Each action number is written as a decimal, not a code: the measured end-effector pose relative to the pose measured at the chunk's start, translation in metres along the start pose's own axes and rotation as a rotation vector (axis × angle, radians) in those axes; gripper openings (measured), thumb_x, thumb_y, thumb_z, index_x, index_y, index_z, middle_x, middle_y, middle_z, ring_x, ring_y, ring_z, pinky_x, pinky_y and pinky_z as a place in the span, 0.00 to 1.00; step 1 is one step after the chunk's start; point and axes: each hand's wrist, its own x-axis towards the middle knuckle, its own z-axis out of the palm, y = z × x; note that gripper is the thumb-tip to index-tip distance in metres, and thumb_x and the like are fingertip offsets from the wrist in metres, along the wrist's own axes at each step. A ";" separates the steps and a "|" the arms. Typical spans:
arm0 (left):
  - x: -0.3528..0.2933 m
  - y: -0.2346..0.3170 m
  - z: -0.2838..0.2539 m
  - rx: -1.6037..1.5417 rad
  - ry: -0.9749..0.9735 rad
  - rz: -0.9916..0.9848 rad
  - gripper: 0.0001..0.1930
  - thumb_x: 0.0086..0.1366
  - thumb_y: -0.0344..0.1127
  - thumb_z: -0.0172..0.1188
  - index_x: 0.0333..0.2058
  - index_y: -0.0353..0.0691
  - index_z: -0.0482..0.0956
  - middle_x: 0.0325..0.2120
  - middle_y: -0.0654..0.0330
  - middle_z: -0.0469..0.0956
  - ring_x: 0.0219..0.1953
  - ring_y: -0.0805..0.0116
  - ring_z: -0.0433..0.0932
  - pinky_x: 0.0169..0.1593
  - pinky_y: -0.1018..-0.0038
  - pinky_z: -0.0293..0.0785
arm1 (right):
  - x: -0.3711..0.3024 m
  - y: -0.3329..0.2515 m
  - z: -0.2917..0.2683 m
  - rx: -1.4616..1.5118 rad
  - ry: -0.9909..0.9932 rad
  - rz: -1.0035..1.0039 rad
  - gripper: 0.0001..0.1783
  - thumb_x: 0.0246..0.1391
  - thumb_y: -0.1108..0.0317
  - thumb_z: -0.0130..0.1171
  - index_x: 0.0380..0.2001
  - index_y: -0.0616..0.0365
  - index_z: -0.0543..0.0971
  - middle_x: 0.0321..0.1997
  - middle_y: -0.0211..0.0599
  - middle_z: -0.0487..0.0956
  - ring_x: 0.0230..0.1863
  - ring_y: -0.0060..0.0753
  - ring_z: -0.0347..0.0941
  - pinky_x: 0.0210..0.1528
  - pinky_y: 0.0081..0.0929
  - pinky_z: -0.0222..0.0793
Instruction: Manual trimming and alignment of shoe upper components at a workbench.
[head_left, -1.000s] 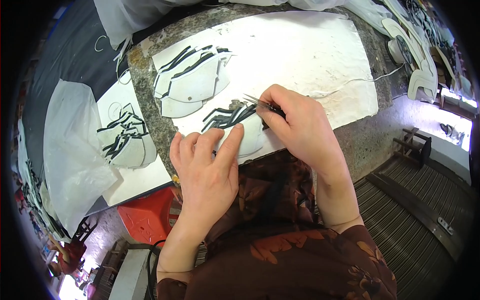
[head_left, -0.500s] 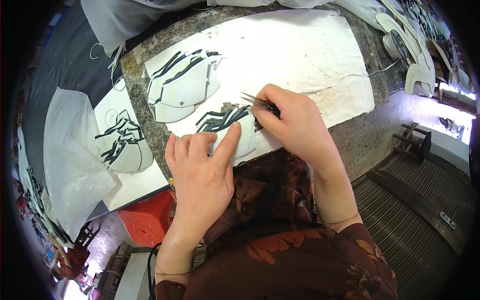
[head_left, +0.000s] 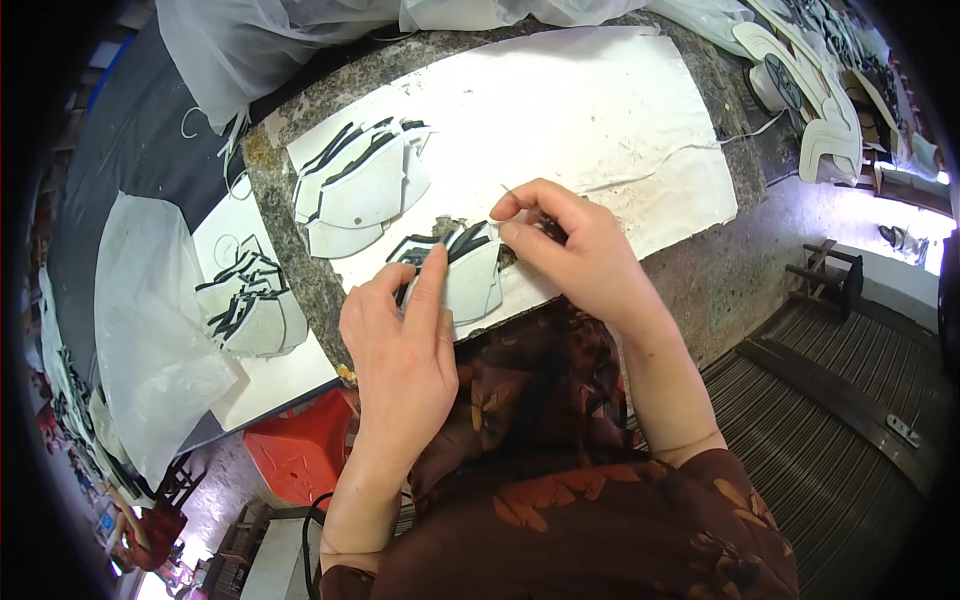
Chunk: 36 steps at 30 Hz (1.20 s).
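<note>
Under my hands lies a near stack of white shoe-upper-like pieces (head_left: 470,288) with black trim strips along their upper edges. My left hand (head_left: 400,345) rests on it, fingers stretched out, the index fingertip touching the black strips. At the stack's right corner, my right hand (head_left: 590,250) has thumb and forefinger pinched together by a white edge. It also keeps dark-handled thread snips (head_left: 551,229) in its grip; only a thin tip shows past the fingers. Whether the pinch holds the white edge, I cannot tell. Farther back sits a second stack of similar pieces (head_left: 365,192).
A worn white sheet (head_left: 600,110) covers the stone-like tabletop. More trimmed pieces (head_left: 262,318) lie on a white board at the left, beside a clear plastic bag (head_left: 150,330). Back right stands a thread spool (head_left: 775,83). A red stool (head_left: 300,450) is below left.
My right fingers have closed into a pinch at the stack's corner, with the snips' blades now mostly hidden. My left index finger has shifted left over the strips.
</note>
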 end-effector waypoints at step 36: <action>0.038 -0.012 -0.043 -1.376 -0.356 -0.560 0.11 0.70 0.30 0.65 0.48 0.32 0.84 0.38 0.63 0.85 0.39 0.79 0.81 0.45 0.80 0.77 | -0.020 -0.035 -0.024 -0.528 -0.131 -0.443 0.12 0.56 0.71 0.62 0.44 0.51 0.84 0.50 0.36 0.80 0.40 0.44 0.80 0.42 0.38 0.77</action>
